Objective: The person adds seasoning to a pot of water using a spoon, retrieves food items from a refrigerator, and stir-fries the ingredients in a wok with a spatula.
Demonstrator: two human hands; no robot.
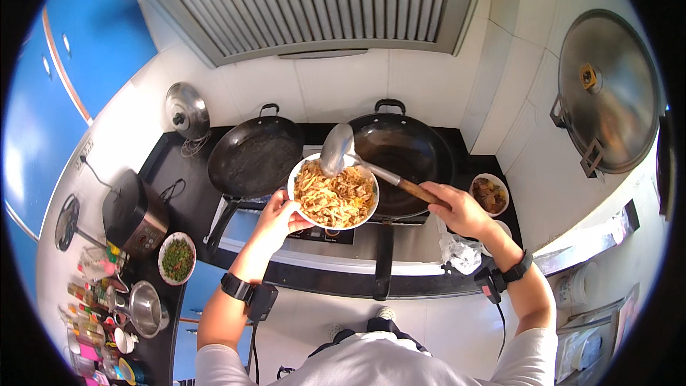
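My left hand [277, 221] grips the rim of a white bowl [373, 210] from its lower left. Shredded cooked food [335, 198] with yellowish and brown strips fills the bowl. My right hand [460, 209] is closed around the wooden handle of a metal ladle [336, 150]; the ladle's head rests at or just over the food, and which cannot be told. Behind the bowl, on the stove, stands a black wok [407, 145] with a long handle towards me. Its visible inside holds no food. A second black pan [257, 158] sits to the left.
At the right is a bowl of cooked food [489, 196] near a crumpled plastic bag [462, 254]. The left counter bears a rice cooker [134, 212], a bowl of chopped greens [177, 259], a metal bowl [146, 308] and several bottles. A range hood [321, 5] hangs above; a large lid [611, 91] hangs right.
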